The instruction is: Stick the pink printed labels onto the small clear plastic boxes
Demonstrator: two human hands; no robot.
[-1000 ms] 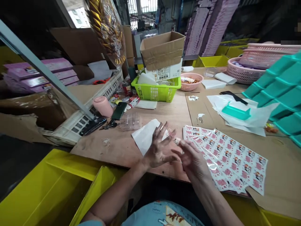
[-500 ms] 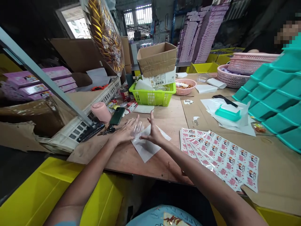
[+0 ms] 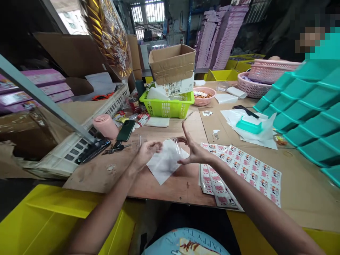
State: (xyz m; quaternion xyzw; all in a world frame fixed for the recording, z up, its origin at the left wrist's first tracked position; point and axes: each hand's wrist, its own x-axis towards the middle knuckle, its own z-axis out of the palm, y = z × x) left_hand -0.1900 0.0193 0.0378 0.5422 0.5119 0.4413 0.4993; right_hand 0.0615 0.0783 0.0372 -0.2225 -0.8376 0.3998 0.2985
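My right hand (image 3: 195, 150) holds a small clear plastic box (image 3: 176, 147) between thumb and fingers, with one finger stretched upward. It is over the right part of a white paper sheet (image 3: 162, 169) on the table. Left of it, my left hand (image 3: 148, 151) hovers at the sheet's left edge, fingers curled together and slightly blurred. Whatever they hold, if anything, I cannot make out. More clear plastic (image 3: 138, 140) lies just behind the left hand. Several sticker sheets (image 3: 245, 166) with pink and black prints are fanned out under my right forearm.
Behind the hands are a green basket (image 3: 166, 108) under a cardboard box, and a pink basket (image 3: 203, 101). A phone (image 3: 125, 130), keys and a pink cylinder (image 3: 105, 126) lie left. Stacked teal trays (image 3: 300, 109) rise at right. Yellow bins (image 3: 61, 216) stand below the table.
From near the sticker sheets, both hands went left to the clear plastic. The right hand has since moved back rightward with a clear plastic box; the left has curled its fingers over the paper.
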